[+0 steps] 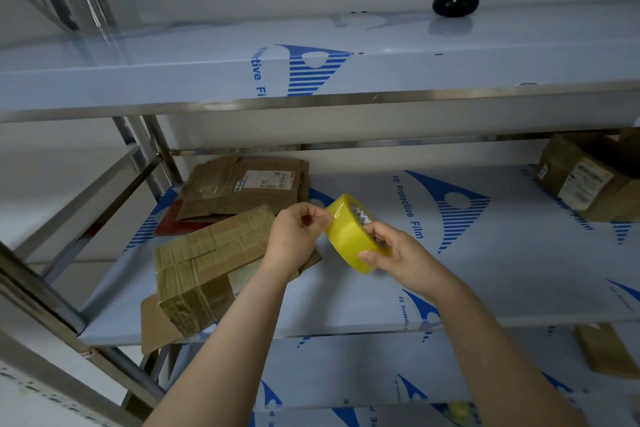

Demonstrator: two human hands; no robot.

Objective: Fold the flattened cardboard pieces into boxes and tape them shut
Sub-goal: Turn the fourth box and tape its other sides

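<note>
A yellow tape roll [348, 236] is held above the middle shelf [502, 274]. My right hand [398, 255] grips the roll, fingers through its core and thumb on the outer face. My left hand [298, 236] pinches at the roll's upper left edge with thumb and forefinger. Below my left arm lies a folded cardboard box [211, 267] wrapped in old tape, one flap hanging over the shelf's front edge. Behind it lies a pile of flattened cardboard pieces [242, 187] with a white label.
An open cardboard box [585, 177] sits at the shelf's far right. A black oval object [455, 3] rests on the upper shelf [173, 76]. Another cardboard piece [604, 350] lies on the lower shelf. Steel posts [152, 149] stand at the left.
</note>
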